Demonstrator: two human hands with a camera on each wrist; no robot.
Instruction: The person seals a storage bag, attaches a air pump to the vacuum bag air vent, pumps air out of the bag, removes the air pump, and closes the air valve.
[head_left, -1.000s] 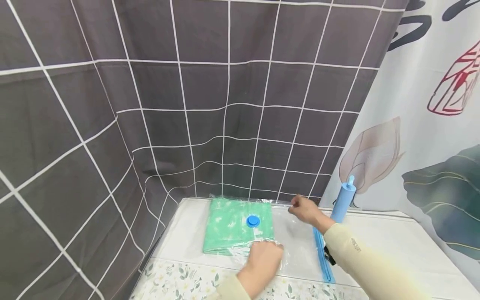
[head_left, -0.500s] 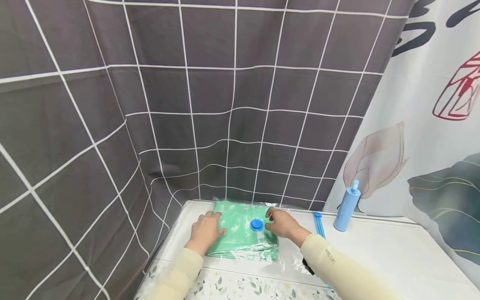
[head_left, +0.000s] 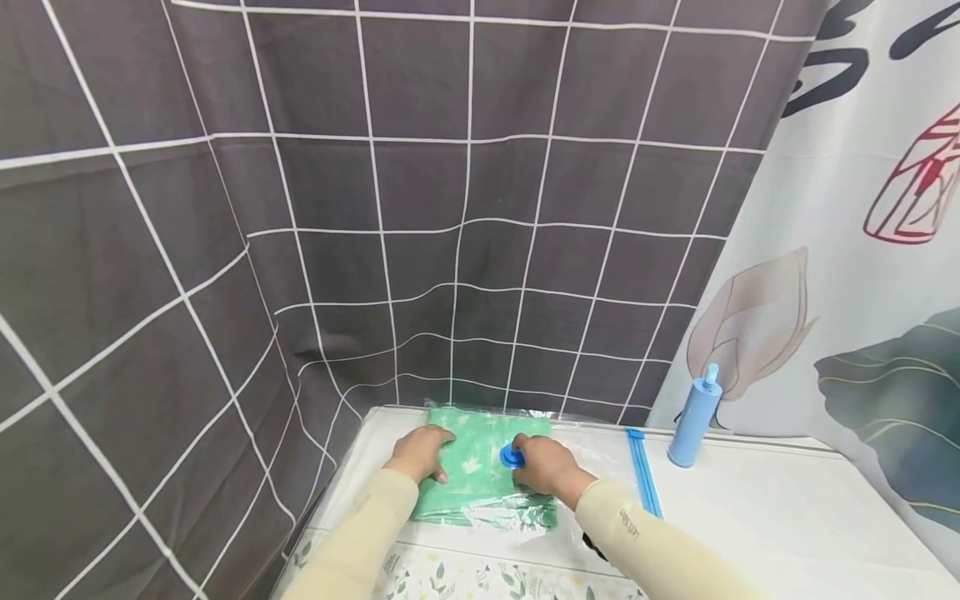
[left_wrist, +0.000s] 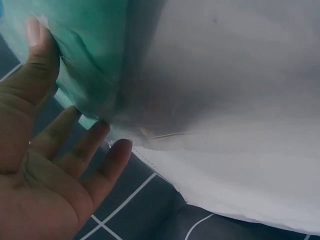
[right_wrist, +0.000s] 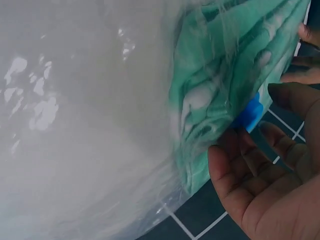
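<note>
Vacuum storage bag (head_left: 592,475) on the white bench (head_left: 757,508), with the folded green cloth (head_left: 472,475) as landmark. The cloth lies flat inside the clear bag, toward the bench's rear-left corner. The bag's blue zip strip (head_left: 643,483) runs along the mouth, to the right of the cloth; whether it is fully sealed cannot be told. The round blue valve (head_left: 512,455) sits on top of the cloth, near its right edge. A blue hand pump (head_left: 694,421) stands upright well to the right of the cloth, untouched and not fitted to the valve, so by this evidence packing is done and the drawing-out of air is judged yet to come.

Left hand (head_left: 422,452): palm down on the cloth's left part, fingers spread and nearly straight, pressing through the film; the wrist view shows fingertips (left_wrist: 33,31) against the green fabric.

Right hand (head_left: 546,465): over the cloth's right edge, fingers curled about the valve; the wrist view shows them cupping the valve (right_wrist: 250,114) on both sides.
</note>
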